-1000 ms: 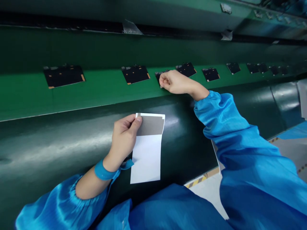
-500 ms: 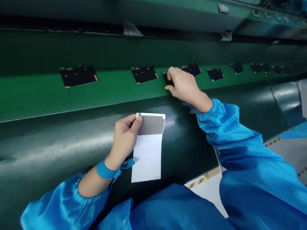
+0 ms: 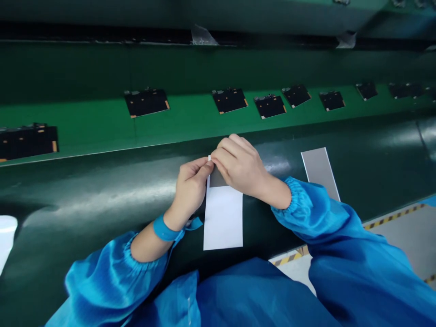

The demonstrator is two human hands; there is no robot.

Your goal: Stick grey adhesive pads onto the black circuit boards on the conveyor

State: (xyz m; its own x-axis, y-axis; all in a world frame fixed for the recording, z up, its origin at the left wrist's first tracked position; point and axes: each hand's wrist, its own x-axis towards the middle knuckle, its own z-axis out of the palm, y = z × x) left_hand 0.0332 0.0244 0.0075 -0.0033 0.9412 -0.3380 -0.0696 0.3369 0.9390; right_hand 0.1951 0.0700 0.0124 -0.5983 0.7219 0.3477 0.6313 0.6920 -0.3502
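Note:
My left hand (image 3: pixel 192 184) pinches the upper left edge of a white backing sheet (image 3: pixel 223 220) between thumb and fingers. Across the top of that sheet runs a grey film (image 3: pixel 218 179), partly covered by my right hand (image 3: pixel 238 165). The right fingers are closed at the film's upper left corner, right beside my left thumb. Just what lies between the right fingertips is mostly hidden. Beyond my hands, thin black panels (image 3: pixel 270 106) with small orange patches lie on the green belt (image 3: pixel 190 125).
Another sheet with grey film (image 3: pixel 320 170) lies on the dark green ledge (image 3: pixel 102 190) to my right. A white object (image 3: pixel 6 236) shows at the left edge. More black panels (image 3: pixel 146 103) are spaced along the belt. Clear tape flaps (image 3: pixel 203 35) hang from the back rail.
My right hand has left the black panel on the belt and come down to the sheet's top corner. My left hand still holds the sheet. The view has shifted left.

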